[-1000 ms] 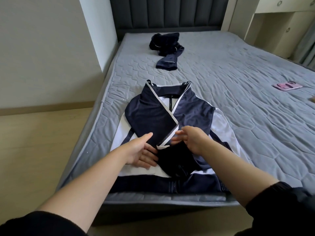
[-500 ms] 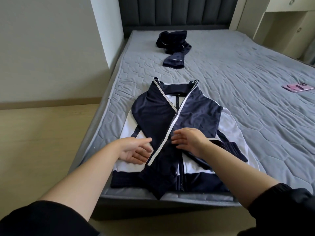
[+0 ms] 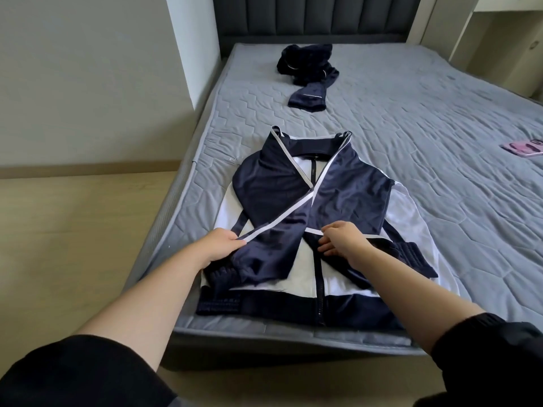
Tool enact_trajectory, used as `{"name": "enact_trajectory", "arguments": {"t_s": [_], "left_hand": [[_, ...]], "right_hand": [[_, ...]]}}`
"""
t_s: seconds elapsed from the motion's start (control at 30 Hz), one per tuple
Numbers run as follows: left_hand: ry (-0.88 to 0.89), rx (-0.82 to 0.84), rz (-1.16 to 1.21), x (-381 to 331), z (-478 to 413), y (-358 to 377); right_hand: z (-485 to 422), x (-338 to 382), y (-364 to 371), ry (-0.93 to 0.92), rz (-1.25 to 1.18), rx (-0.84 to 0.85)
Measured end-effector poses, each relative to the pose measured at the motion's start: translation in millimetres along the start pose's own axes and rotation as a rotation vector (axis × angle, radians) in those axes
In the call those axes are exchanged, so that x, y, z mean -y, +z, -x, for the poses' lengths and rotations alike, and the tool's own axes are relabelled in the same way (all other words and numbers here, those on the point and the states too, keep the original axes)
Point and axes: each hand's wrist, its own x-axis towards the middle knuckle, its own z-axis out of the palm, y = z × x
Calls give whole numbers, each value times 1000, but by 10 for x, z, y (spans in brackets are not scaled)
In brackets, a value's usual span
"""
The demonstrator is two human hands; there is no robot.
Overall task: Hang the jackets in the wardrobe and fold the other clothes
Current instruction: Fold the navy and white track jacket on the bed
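Observation:
A navy and white zip jacket [image 3: 346,198] lies flat on its back at the near end of the grey mattress [image 3: 440,177], its two sleeves crossed over the chest. My left hand [image 3: 219,245] grips the end of the sleeve that runs down to the left, by its white stripe. At the centre of the jacket my right hand [image 3: 342,240] presses on the fabric beside the zip with its fingers bent. A second navy garment [image 3: 308,73] lies crumpled near the headboard.
A pink phone [image 3: 523,147] lies on the mattress at the right edge. A dark padded headboard [image 3: 317,19] stands at the far end, pale cabinets [image 3: 505,45] to the right. Wooden floor [image 3: 73,230] runs along the left of the bed.
My left hand has pulled one sleeve down and to the left across the jacket. My right hand moved slightly down onto the centre. The camera shifted closer and to the left.

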Motion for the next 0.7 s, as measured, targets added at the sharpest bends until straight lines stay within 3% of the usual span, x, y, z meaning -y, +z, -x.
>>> {"name": "enact_trajectory", "arguments": {"t_s": [0.27, 0.4, 0.57, 0.7], "left_hand": [[68, 107, 15, -4, -18, 64], [99, 82, 22, 5, -17, 87], [116, 21, 37, 26, -28, 81], [141, -99, -392, -87, 20, 133]], "right_hand": [[88, 38, 231, 173, -171, 334], [111, 47, 338, 195, -170, 318], [34, 130, 228, 92, 73, 152], [42, -4, 223, 80, 429, 182]]}}
